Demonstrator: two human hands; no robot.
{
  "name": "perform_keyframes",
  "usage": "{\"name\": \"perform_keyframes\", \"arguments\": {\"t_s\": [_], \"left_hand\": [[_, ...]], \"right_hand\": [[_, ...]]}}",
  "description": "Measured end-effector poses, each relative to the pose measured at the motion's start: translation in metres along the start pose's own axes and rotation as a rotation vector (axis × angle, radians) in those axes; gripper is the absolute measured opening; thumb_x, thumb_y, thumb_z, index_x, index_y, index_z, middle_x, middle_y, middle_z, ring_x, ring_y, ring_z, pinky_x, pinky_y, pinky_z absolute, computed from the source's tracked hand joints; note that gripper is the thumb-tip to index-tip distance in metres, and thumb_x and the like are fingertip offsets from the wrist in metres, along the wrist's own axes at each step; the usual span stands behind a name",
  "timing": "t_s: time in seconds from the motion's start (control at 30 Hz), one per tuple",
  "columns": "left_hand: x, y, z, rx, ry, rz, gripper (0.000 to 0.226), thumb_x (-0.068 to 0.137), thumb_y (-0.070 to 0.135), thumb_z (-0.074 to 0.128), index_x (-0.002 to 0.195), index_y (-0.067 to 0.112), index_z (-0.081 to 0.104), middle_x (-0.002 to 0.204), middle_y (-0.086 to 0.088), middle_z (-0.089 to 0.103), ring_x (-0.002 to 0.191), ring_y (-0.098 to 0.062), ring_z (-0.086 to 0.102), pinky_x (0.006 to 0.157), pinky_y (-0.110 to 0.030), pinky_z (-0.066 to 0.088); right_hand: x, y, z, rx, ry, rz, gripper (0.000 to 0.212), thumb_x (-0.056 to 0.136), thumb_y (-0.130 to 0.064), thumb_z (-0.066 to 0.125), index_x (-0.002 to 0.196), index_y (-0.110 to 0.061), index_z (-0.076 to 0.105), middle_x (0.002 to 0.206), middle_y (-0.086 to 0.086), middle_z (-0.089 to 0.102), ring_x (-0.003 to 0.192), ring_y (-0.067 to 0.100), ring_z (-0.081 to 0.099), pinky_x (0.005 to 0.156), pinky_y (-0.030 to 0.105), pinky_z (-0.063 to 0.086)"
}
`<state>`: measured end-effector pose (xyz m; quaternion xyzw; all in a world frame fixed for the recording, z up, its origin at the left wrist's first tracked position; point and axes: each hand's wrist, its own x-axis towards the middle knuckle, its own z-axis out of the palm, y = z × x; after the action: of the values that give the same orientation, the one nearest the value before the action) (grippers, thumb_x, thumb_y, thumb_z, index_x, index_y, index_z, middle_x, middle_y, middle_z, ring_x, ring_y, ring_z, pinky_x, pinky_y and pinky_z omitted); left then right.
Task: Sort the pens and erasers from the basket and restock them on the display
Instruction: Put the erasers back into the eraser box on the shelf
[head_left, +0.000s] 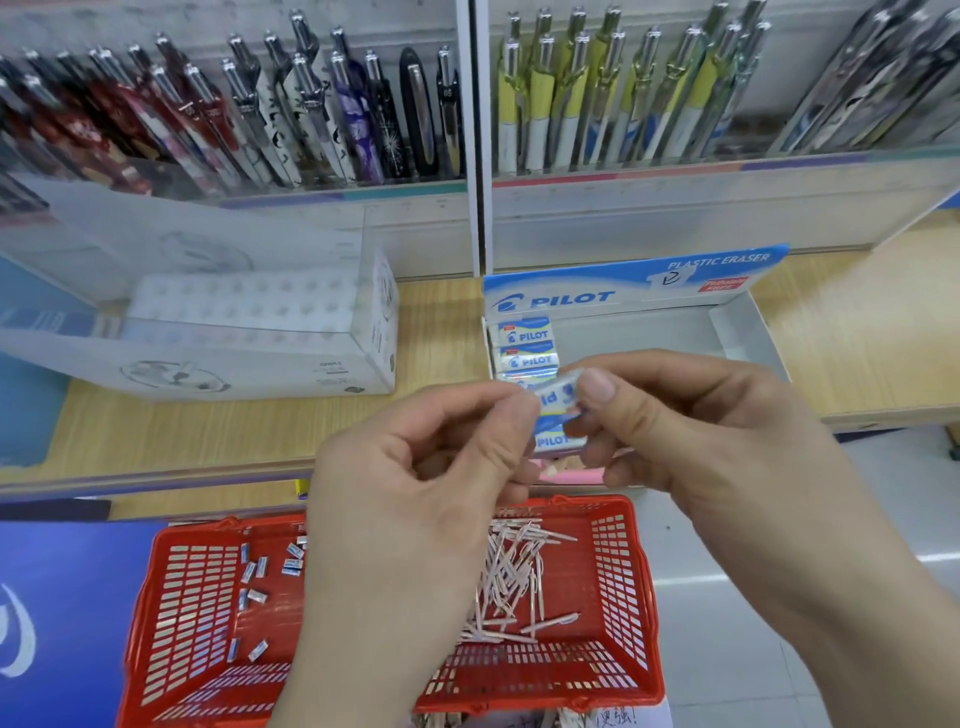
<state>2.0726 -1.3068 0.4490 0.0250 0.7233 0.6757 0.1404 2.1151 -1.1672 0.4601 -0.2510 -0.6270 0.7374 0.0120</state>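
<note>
Eraser (558, 397): you are pinching it from both ends, just above the front edge of the shelf (208, 431) and in front of the left end of the box (727, 332). Its wrapper is showing blue print on white.

Left hand (415, 499): your thumb and forefinger are closing on the eraser's left end, and the other fingers are curling loosely beneath.

Right hand (691, 431): your thumb and forefinger are gripping the eraser's right end.

Second eraser (556, 441): it is sitting directly under the first with its PILOT print facing you. Your right hand's lower fingers are lying against it; whether they are gripping it cannot be told.

Stacked erasers (527, 348): they are lying in a column along the box's left wall, partly behind your hands. The box is standing at the shelf's front edge, right of centre, under a blue PILOT header.

Basket (623, 597): red plastic, it is sitting below the shelf's front edge, under your hands.

Loose erasers (254, 571): they are lying scattered over the basket's left half.

Pens (514, 582): pale pink, they are lying in a tangled heap in the basket's right half, partly behind your left hand.

Carton (337, 374): white with a clear top, it is standing on the shelf's left half, well apart from the box.

Rack pens (311, 104): they are standing in rows along the shelf's back edge, dark and patterned on the left, yellow and white on the right.
</note>
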Motion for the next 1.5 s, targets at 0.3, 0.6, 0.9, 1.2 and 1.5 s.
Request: {"name": "perform_keyframes", "arguments": {"t_s": [0.3,0.6,0.9,1.2,1.5], "left_hand": [[0.009,0.004,0.014,-0.108,-0.032,-0.104,0.014,0.066,0.027,0.070,0.073,0.016,0.074,0.058,-0.011,0.069,0.044,-0.014,0.061,0.044,-0.020,0.049],[0.003,0.001,0.026,0.003,-0.069,-0.078,0.014,0.074,0.032,0.066,0.077,0.018,0.066,0.063,-0.001,0.071,0.051,-0.013,0.066,0.042,-0.020,0.048],[0.047,-0.030,0.010,0.550,0.012,0.163,0.027,0.087,0.018,0.061,0.104,0.038,0.067,0.081,0.016,0.065,0.070,-0.001,0.059,0.063,-0.013,0.043],[0.056,-0.041,0.011,0.726,-0.014,0.279,0.034,0.084,0.016,0.062,0.116,0.025,0.066,0.097,0.011,0.064,0.078,-0.007,0.053,0.073,-0.017,0.040],[0.053,-0.037,0.010,0.627,-0.011,0.153,0.028,0.082,0.026,0.066,0.106,0.037,0.057,0.073,0.014,0.065,0.060,-0.004,0.059,0.065,-0.028,0.050]], "right_hand": [[0.005,0.005,-0.016,0.000,-0.024,-0.130,0.031,0.056,-0.011,0.076,0.086,-0.020,0.076,0.073,-0.003,0.071,0.064,0.009,0.067,0.061,0.019,0.055],[0.009,0.011,-0.015,0.108,0.069,-0.044,0.015,0.072,-0.020,0.069,0.086,-0.019,0.074,0.083,0.005,0.073,0.074,0.019,0.070,0.063,0.025,0.054],[0.048,0.019,-0.023,-0.469,0.271,-0.122,0.006,0.080,-0.018,0.075,0.076,-0.017,0.069,0.069,-0.002,0.070,0.062,0.017,0.068,0.062,0.032,0.055],[0.064,0.024,-0.020,-0.640,0.423,-0.131,0.018,0.073,-0.025,0.080,0.082,-0.025,0.065,0.069,-0.013,0.064,0.069,0.005,0.063,0.069,0.023,0.049],[0.070,0.023,-0.006,-0.903,0.540,-0.213,0.012,0.079,-0.031,0.073,0.081,-0.019,0.071,0.082,0.002,0.073,0.084,0.027,0.065,0.077,0.039,0.050]]}}
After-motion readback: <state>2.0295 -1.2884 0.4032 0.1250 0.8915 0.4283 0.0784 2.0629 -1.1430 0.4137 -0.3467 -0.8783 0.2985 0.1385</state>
